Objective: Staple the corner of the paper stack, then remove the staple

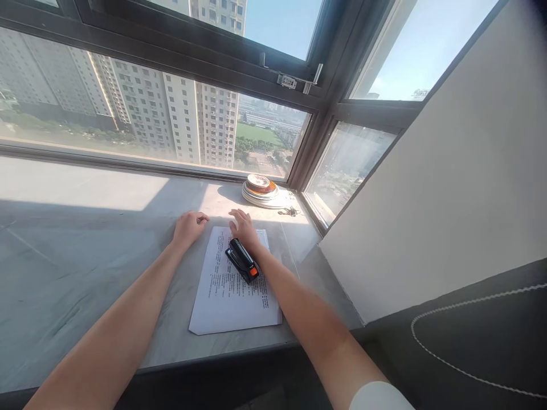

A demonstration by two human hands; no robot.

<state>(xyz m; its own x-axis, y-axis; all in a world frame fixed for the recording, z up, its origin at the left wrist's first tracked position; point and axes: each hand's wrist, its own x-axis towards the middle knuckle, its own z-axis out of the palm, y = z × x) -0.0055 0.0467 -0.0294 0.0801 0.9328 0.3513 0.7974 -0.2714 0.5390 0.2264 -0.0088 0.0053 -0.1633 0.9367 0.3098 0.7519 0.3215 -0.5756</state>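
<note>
A printed sheet of paper [213,313], perhaps a stack, lies on the grey stone windowsill in front of me. On it rests a black stapler [240,259] with an orange end, set at a slant. My left hand [189,229] lies on the sill just left of the paper's far corner, its fingers loosely bent and holding nothing. Over the far edge of the page is my right hand [243,225], fingers apart and nothing in its grasp. The right wrist passes close beside the stapler; whether they touch I cannot tell.
Several round rolls and discs [260,191] are stacked in the window corner, with a small dark tangle [289,212] beside them. Framed windows [273,85] rise behind the sill. To the right stand a white wall [427,199] and a hanging beaded cord [431,350].
</note>
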